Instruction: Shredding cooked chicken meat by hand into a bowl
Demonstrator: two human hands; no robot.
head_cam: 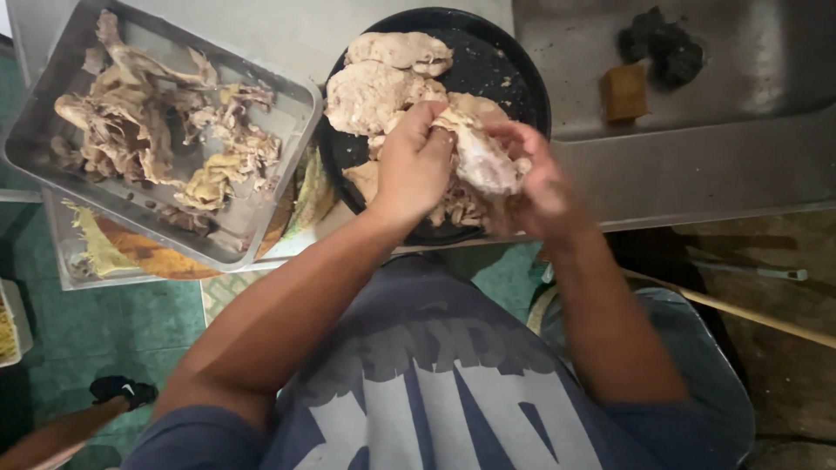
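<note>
A pale piece of cooked chicken (482, 155) is held over a round black pan (509, 65). My left hand (413, 165) grips its left end from above. My right hand (542, 178) holds its right side, fingers curled under the meat. More large pale chicken pieces (376, 83) lie at the back of the pan, and shredded bits sit under my hands.
A metal tray (292, 113) of bones and skin scraps (139, 122) stands at the left, stacked over another tray. A steel sink (740, 78) at the right holds a brown sponge (624, 92) and a dark scrubber (662, 43). A wooden stick (740, 309) lies lower right.
</note>
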